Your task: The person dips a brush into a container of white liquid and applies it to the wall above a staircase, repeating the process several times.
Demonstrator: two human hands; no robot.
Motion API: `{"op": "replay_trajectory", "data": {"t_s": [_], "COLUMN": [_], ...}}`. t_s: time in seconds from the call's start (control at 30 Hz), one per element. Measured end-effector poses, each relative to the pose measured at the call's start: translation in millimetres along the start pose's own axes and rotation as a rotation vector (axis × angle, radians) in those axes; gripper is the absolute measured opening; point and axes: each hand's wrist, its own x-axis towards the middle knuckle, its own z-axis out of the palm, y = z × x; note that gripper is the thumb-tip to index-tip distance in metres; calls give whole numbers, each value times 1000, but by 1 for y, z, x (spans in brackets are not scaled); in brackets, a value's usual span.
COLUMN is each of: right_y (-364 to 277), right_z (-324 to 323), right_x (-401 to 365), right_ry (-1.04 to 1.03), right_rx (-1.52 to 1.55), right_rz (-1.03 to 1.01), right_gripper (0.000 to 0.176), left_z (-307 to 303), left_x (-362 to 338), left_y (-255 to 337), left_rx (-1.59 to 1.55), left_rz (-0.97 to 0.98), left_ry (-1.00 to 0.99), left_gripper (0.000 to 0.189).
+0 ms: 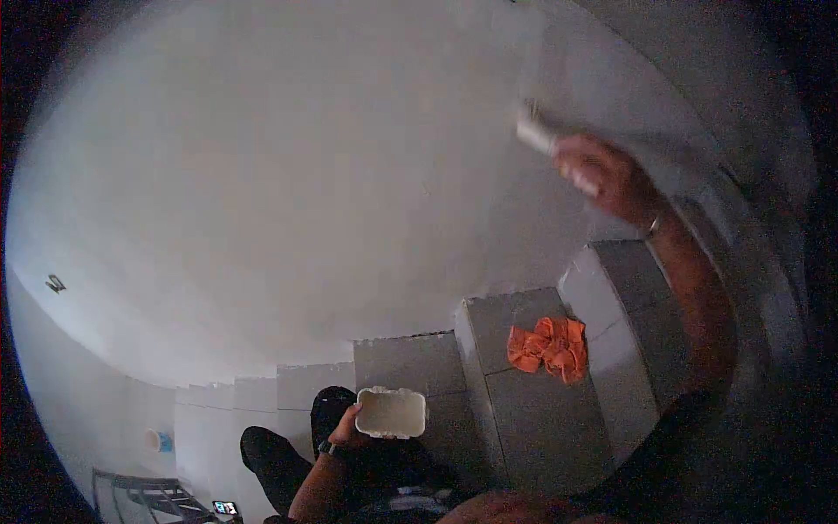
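Note:
My right hand (602, 175) is raised against the white wall (288, 192) and grips a pale handled tool (539, 135), blurred by motion, with its end touching the wall. Low in the view my left hand (345, 430) holds a white rectangular tub (391, 412) by its edge, close to my body. A watch sits on my left wrist. My dark shoes (279, 463) stand on a grey stair step below the tub.
Grey tiled stair steps (524, 410) climb to the right along the wall. An orange cloth (550, 347) lies crumpled on one step. A dark metal frame (148, 496) and a small phone-like object (224, 507) sit at the bottom left.

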Motion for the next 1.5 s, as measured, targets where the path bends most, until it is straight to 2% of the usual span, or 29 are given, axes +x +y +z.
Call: {"op": "replay_trajectory", "data": {"t_s": [0.07,0.13,0.17,0.2,0.23,0.27,0.33,0.37,0.4,0.47,0.5,0.57,0.63,0.73,0.77,0.8,0.83,0.9,0.93,1.0,1.03,1.1,1.23,1.3,1.37,1.5], "right_y": [-19,-37,-34,-28,-24,-16,4,10,8,2,3,9,19,-3,-9,-23,-18,-16,-12,-3,1,8,12,-3,-7,-33], "right_z": [17,27,28,27,26,15,-19,-34,-47,-64,-64,-52,-19,32,37,41,49,41,29,6,-8,-33,-13,18,48,60], "right_x": [-10,-13,-12,-9,-6,1,18,24,29,33,29,16,-8,-42,-43,-42,-53,-47,-43,-21,-12,0,-10,-31,-50,-48], "right_ry": [-79,-339,-340,-305,-270,-151,52,136,133,354,351,220,95,-119,-143,-375,-357,-188,-201,-10,-17,224,207,-18,-147,-261], "right_rx": [-36,246,244,275,306,210,-35,-185,-192,-438,-444,-260,-224,245,150,346,370,-102,-140,129,119,-386,-458,-2,-49,29], "right_rz": [-72,130,129,244,362,310,141,23,25,-65,-63,98,-86,223,-25,358,250,-160,-139,163,172,-133,-142,193,-26,-86], "right_gripper": [19,18,18,19,19,19,17,16,16,15,15,16,17,20,21,20,21,23,23,23,23,22,21,20,19,15], "left_z": [-12,-18,-4,23,24,25,-6,-6,-2,8,14,24,30,-6,-9,-7,-4,2,5,5,4,1,-11,-17,-24,-34], "left_x": [2,3,1,-5,-6,-8,4,5,5,2,-1,-5,-6,1,3,6,7,12,13,11,11,11,11,8,4,-9], "left_y": [-5,-10,-5,6,7,7,-3,-2,-1,1,2,4,5,-8,-9,-8,-6,-3,-2,-1,-2,-1,4,7,11,22], "left_rx": [-32,-35,-37,86,148,211,8,10,12,17,20,19,80,138,142,147,142,149,150,148,146,143,135,125,114,94], "left_rz": [-10,-17,-17,11,21,30,1,-4,8,30,40,43,77,73,74,84,86,80,75,61,50,38,16,12,11,23], "left_ry": [10,116,114,162,184,208,49,43,49,59,66,68,64,32,39,51,69,102,112,132,132,129,115,115,111,109], "left_gripper": [64,63,63,62,61,61,62,62,62,63,64,64,64,66,66,66,66,66,66,66,66,66,66,66,66,66]}}
